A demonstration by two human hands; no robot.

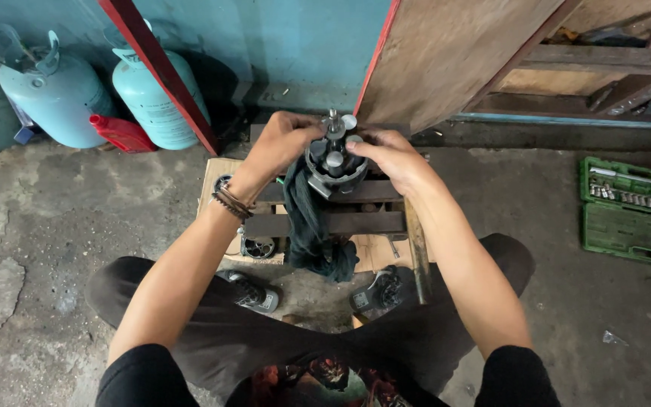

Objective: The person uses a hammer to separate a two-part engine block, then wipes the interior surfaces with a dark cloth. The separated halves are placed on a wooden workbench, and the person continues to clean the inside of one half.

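A round metal cylinder block with several pistons [333, 162] is held up between both hands over a low stand of dark metal bars [356, 222]. My left hand [284, 143] grips its left side, and a bracelet sits on that wrist. My right hand [393, 157] grips its right side, fingers at the top pistons. A dark cloth [314, 234] hangs down from under the part.
Pale blue gas cylinders [54, 94] and a red canister [122, 132] stand at the back left. An open green socket set case [633, 211] lies on the concrete floor at right. A wooden board [453, 53] leans behind. My feet rest by cardboard [216, 181].
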